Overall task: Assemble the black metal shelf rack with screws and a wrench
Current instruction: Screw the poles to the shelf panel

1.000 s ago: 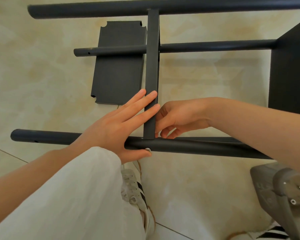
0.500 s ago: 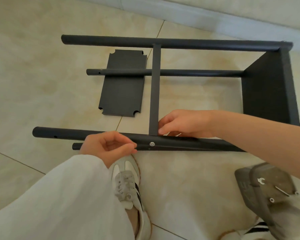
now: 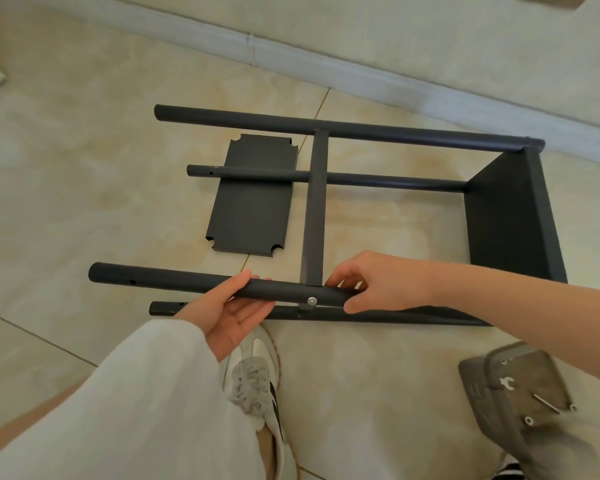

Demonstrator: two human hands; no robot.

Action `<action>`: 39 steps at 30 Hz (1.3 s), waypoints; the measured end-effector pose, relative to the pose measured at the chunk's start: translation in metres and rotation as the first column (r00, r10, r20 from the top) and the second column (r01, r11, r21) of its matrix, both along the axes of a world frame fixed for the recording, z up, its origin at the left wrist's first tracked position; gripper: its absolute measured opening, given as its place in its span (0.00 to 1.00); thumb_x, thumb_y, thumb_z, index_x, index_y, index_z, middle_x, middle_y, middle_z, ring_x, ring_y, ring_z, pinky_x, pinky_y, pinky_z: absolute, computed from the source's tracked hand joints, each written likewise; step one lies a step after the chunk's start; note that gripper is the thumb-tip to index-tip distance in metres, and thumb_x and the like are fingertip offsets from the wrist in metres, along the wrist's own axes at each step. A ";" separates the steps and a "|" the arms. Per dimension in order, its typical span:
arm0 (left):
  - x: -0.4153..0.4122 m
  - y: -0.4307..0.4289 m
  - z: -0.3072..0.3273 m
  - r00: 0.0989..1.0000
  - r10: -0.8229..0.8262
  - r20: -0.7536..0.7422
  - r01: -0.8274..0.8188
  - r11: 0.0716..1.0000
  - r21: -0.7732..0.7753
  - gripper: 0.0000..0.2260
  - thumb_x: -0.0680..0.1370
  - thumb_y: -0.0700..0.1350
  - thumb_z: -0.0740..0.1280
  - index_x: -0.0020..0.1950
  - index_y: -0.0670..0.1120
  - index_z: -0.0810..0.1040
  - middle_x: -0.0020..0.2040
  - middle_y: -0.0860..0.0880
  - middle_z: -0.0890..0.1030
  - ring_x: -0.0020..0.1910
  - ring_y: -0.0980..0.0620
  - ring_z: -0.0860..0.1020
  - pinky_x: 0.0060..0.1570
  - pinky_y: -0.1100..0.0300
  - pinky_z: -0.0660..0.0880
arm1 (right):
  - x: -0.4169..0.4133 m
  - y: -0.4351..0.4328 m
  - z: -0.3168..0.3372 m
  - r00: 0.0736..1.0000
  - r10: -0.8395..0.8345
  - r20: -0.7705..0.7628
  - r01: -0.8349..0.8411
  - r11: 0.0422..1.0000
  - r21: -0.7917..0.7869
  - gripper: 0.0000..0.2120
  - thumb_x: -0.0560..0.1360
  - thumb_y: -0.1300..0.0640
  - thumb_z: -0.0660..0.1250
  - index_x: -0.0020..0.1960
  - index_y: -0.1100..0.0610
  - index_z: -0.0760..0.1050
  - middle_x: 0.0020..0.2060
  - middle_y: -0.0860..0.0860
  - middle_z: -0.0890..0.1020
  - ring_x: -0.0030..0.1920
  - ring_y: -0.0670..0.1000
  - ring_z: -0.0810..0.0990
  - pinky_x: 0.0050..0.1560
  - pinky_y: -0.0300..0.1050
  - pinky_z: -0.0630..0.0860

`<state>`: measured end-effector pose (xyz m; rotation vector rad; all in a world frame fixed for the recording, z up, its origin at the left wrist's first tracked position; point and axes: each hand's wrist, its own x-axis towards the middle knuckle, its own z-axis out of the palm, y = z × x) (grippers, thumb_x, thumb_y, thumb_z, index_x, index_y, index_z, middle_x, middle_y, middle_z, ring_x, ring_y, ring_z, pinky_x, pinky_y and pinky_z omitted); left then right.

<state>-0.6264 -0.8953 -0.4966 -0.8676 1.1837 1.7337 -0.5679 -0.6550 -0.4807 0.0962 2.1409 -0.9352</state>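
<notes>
The black metal rack (image 3: pixel 506 216) lies on its side on the tiled floor, with long round posts and one shelf panel fixed at the right. A flat crossbar (image 3: pixel 315 202) runs from the far post to the near upper post (image 3: pixel 174 280), where a silver screw (image 3: pixel 311 300) sits in the joint. My left hand (image 3: pixel 232 313) cups that post from below, left of the screw. My right hand (image 3: pixel 378 285) grips the same post just right of the crossbar. A loose black shelf panel (image 3: pixel 253 199) lies flat on the floor under a thinner post.
A grey tray (image 3: pixel 520 393) at the lower right holds a small wrench (image 3: pixel 507 383), a hex key and loose screws. My white trouser leg and sneaker (image 3: pixel 253 386) are below the rack. A skirting board and wall run behind it.
The view has pulled back and up. My left hand has gone from flat fingers on the crossbar, to a fist, to cupping the near post from below. My right hand stays at the joint.
</notes>
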 end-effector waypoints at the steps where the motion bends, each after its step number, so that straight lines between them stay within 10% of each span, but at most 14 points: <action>1: -0.001 0.001 0.002 1.000 0.001 -0.004 -0.001 1.000 0.003 0.18 0.68 0.43 0.73 0.56 0.39 0.80 0.52 0.37 0.85 0.46 0.40 0.86 0.36 0.48 0.84 | 0.000 0.001 0.001 1.000 0.012 -0.020 -0.011 1.000 0.016 0.17 0.77 0.58 0.68 0.65 0.53 0.76 0.57 0.49 0.81 0.55 0.47 0.80 0.63 0.45 0.76; 20: -0.063 0.053 0.090 0.894 -0.180 -0.411 0.194 0.981 -0.008 0.14 0.76 0.43 0.71 0.60 0.41 0.75 0.50 0.39 0.86 0.49 0.42 0.86 0.45 0.47 0.84 | -0.033 0.031 0.100 0.964 0.080 -0.253 -0.012 0.966 0.258 0.15 0.81 0.58 0.63 0.67 0.56 0.74 0.60 0.52 0.79 0.58 0.49 0.77 0.60 0.39 0.70; 39: -0.029 0.132 0.248 0.353 -0.448 -0.821 0.308 0.885 -0.350 0.05 0.79 0.44 0.70 0.54 0.52 0.76 0.44 0.53 0.85 0.38 0.59 0.85 0.31 0.62 0.79 | 0.024 0.041 0.176 0.801 -0.453 -0.392 0.443 0.888 -0.120 0.14 0.77 0.58 0.71 0.57 0.48 0.70 0.47 0.44 0.78 0.49 0.52 0.81 0.47 0.43 0.82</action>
